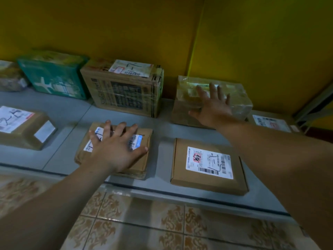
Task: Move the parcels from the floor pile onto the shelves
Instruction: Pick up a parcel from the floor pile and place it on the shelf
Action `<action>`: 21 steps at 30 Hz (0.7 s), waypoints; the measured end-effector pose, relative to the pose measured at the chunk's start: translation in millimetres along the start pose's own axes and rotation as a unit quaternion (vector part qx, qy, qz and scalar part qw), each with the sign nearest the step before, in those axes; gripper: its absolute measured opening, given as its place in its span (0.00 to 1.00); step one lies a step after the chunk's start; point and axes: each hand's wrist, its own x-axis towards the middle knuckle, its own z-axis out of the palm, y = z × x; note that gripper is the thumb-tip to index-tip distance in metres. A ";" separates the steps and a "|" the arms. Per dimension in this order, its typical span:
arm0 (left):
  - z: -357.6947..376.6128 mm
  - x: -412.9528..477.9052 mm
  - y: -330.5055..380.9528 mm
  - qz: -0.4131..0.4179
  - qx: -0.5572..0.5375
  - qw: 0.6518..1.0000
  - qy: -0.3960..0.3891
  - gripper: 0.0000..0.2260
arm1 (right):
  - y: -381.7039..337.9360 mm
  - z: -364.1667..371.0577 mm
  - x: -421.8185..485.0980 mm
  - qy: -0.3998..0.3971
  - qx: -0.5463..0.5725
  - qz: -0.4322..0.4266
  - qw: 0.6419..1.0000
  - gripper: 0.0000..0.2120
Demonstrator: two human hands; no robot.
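The left hand (115, 150) lay flat on a small parcel (144, 164), fingers (122, 128) spread wide; the right hand (214, 107), equally splayed, reached over a taped parcel (237, 98).

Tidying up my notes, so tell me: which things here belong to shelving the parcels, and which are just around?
Job: left hand flat on small brown parcel; right hand on taped parcel; grey shelf.
Just around: flat labelled box, printed carton, green box, tiled floor, yellow wall.

Flat parcel (209, 166) right of crumpled parcel (115, 150), on shelf (162, 127).
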 end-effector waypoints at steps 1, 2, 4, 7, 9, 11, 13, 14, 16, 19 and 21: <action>-0.3 -0.6 0.2 -0.001 -0.002 1.000 -0.001 0.35 | -1.0 4.4 5.6 -0.015 -0.015 0.001 1.000 0.41; -0.6 -0.9 0.3 -0.002 -0.003 1.000 -0.003 0.35 | -1.8 9.0 9.2 -0.020 -0.023 0.001 1.000 0.39; -0.9 -1.2 0.6 -0.003 -0.003 1.000 -0.004 0.35 | -1.3 14.1 11.1 0.004 -0.018 -0.004 1.000 0.32; -1.3 -1.8 0.7 -0.007 -0.007 1.000 -0.006 0.36 | 5.8 12.9 5.6 0.035 -0.023 -0.019 0.999 0.25; -2.9 -1.9 1.1 -0.008 -0.006 1.000 -0.013 0.36 | 12.2 10.6 -0.6 0.031 -0.031 -0.019 0.999 0.24; -4.1 -1.4 1.5 -0.007 -0.004 1.000 -0.017 0.35 | 16.2 9.7 -5.7 0.032 -0.036 -0.021 0.999 0.24; -5.5 -1.6 1.3 -0.006 0.000 1.000 -0.019 0.36 | 16.8 8.0 -7.5 0.027 -0.036 -0.023 0.999 0.25; -6.6 -1.6 0.1 -0.005 0.001 1.000 -0.021 0.36 | 16.0 7.0 -6.9 0.022 -0.033 -0.019 0.999 0.26; -10.1 -2.8 -7.5 -0.005 0.005 1.000 -0.029 0.36 | 9.4 3.8 -5.2 0.012 -0.020 -0.004 1.000 0.29; -13.7 -6.4 -23.6 -0.013 0.005 0.999 -0.035 0.36 | -17.4 -3.1 -0.9 0.012 0.021 -0.007 1.000 0.38; -11.3 -9.5 -28.5 -0.017 -0.008 0.999 -0.030 0.36 | -46.9 -9.9 3.9 0.024 0.047 -0.043 0.998 0.40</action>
